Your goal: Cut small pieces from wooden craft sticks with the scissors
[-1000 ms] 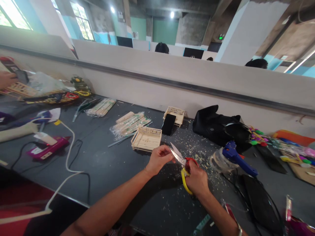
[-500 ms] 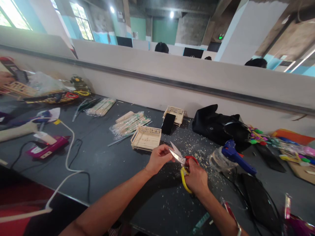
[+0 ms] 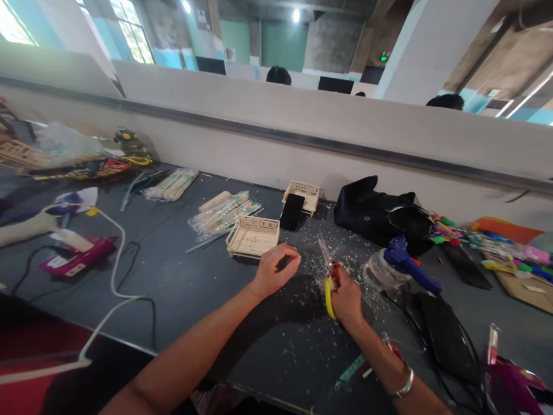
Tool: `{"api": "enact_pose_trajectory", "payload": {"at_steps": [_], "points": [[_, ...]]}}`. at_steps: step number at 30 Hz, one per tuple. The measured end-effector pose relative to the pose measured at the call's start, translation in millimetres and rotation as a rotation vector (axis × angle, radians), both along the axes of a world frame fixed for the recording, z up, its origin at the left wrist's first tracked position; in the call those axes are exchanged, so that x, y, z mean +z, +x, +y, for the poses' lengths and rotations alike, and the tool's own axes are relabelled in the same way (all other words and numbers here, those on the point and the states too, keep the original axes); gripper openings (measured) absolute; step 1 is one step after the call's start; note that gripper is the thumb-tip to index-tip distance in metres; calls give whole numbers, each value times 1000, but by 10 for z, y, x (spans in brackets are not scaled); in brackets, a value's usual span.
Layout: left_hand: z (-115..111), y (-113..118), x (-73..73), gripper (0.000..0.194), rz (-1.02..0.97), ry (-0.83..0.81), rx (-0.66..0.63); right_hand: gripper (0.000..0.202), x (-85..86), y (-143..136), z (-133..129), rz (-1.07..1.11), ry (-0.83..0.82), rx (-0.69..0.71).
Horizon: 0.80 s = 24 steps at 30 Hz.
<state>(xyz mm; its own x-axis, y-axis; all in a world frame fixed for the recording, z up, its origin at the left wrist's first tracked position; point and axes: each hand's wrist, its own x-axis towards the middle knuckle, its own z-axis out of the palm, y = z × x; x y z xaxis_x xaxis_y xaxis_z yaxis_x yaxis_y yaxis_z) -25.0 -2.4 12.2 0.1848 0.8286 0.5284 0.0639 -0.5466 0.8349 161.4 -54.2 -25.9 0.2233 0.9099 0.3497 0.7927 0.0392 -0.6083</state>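
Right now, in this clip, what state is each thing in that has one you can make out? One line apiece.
Right hand, gripping the scissors
Scissors, blades blurred, seemingly together
Left hand, fingers curled; contents unclear
Front wooden model, upright
Rear wooden model, upright, partly hidden
Phone, screen dark
Wooden sticks, in clear wrapping
Black bag, slumped
Blue glue gun, tilted
Wood scraps, scattered
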Motion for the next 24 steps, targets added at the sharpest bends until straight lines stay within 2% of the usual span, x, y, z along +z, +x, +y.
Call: {"api": "enact_pose_trajectory", "payload": {"at_steps": [3,7,12,16,19,22,24], "points": [[36,-48,43,8,107,167,133,26,18,38,46,127,28,-37],[147,-152,111,12,255,305,359,28,27,42,79,245,38,-48],[343,-329,155,13,588,296,590,27,41,36,90,295,27,-67],[404,-383,127,11,838,195,690,28,40,26,100,318,26,-71],[403,-377,96,16,952,156,712,30,29,18,105,299,7,-79],[406,-389,106,18,960,128,691,29,28,16,105,288,-6,-87],[402,-419,177,17,877,145,684,29,36,17,103,308,-9,-83]]}}
